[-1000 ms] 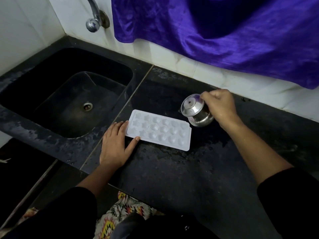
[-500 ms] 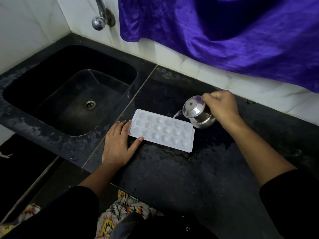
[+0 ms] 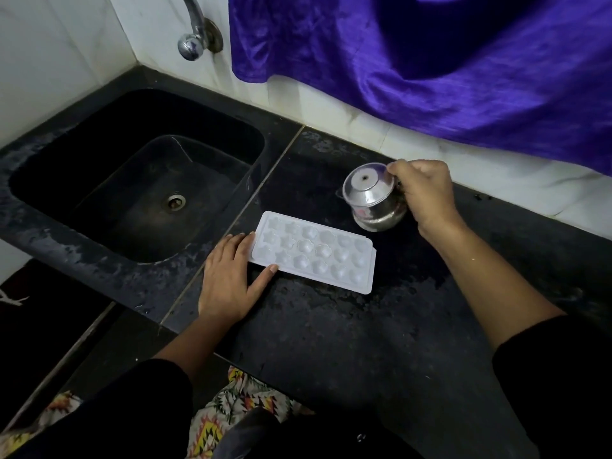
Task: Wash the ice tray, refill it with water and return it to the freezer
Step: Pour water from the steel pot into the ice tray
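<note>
Ice tray (image 3: 314, 253) lies flat on the tabletop (image 3: 364, 342), cells up, long side running left to right.

- Change: half a second ago a thin stream ran from the steel pot (image 3: 374, 200) into the tray's far right corner. No stream shows now. The pot is tipped, round face toward the camera, just beyond that far right corner rather than over the cells.
- Right grip (image 3: 427, 193): fingers curled round the pot, holding it clear of the tabletop as far as can be told.
- Left grip (image 3: 228, 283): flat, fingers straight, pressed against the tray's left short end, thumb touching its near edge. It has not shifted; it steadies the tray.
- Reading: the refill is under way and the pour is paused or spent. Fill level in the cells cannot be told. The freezer step is not yet done.

Surface: dark stone, wet-looking and blotched around the tray.

Room: black sink (image 3: 66, 233) left of the tray, drain (image 3: 174, 202) visible; tap (image 3: 193, 34) far beyond the tray's left end on a pale tiled wall (image 3: 49, 61); purple cloth (image 3: 430, 61) hanging behind the tray.
</note>
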Demonstrator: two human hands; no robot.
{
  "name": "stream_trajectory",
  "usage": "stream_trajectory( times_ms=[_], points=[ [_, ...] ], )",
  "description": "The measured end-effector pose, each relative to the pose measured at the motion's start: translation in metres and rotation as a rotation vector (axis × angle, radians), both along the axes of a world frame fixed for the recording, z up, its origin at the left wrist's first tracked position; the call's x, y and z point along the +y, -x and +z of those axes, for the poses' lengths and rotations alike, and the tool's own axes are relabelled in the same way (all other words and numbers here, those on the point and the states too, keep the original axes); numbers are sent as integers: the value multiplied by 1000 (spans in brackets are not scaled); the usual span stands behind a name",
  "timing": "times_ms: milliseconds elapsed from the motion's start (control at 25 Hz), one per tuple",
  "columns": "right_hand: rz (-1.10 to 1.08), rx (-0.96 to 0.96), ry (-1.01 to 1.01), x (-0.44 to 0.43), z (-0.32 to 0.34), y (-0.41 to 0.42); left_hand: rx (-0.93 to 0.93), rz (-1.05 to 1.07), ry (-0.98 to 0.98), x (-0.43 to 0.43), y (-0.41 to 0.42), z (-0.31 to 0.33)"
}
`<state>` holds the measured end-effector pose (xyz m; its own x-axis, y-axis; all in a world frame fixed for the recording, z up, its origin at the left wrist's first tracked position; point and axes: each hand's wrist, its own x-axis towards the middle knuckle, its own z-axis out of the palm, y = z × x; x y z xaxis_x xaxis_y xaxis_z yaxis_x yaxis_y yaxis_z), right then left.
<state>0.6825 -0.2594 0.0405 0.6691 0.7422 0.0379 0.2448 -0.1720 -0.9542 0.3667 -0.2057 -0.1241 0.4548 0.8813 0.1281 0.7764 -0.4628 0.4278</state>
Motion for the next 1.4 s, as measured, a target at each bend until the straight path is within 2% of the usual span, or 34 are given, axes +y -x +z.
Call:
stream_trajectory(
  times_ms=[120,200,320,400,480,600,680,800,880,960,1040,1240,1400],
  points=[
    [73,-372,217,10,-7,7,-4,2,-5,0,0,-1],
    [80,-547,305,14,-12,13,-6,0,-2,0,0,-1],
    [83,-664,328,18,-14,20,-3,1,-1,1,1,0],
    [84,-661,332,17,-16,19,3,1,-2,0,1,0],
    [71,-510,295,14,-18,11,6,0,0,1,0,0],
    [3,-65,157,4,-18,0,9,0,1,1,0,0],
    [-43,165,97,-4,-17,-1,11,0,0,1,0,0],
    [-62,387,-43,-5,-14,3,7,-1,-1,1,0,1],
    [-65,410,-79,2,-9,9,8,-2,2,0,0,1],
    [-35,273,-41,13,-6,17,21,1,9,1,0,2],
    [27,53,10,25,-8,23,30,2,17,1,0,2],
    [147,-499,302,40,-15,40,28,-2,25,1,-1,3],
    [153,-668,340,43,-12,55,14,-2,26,0,-1,3]
  ],
)
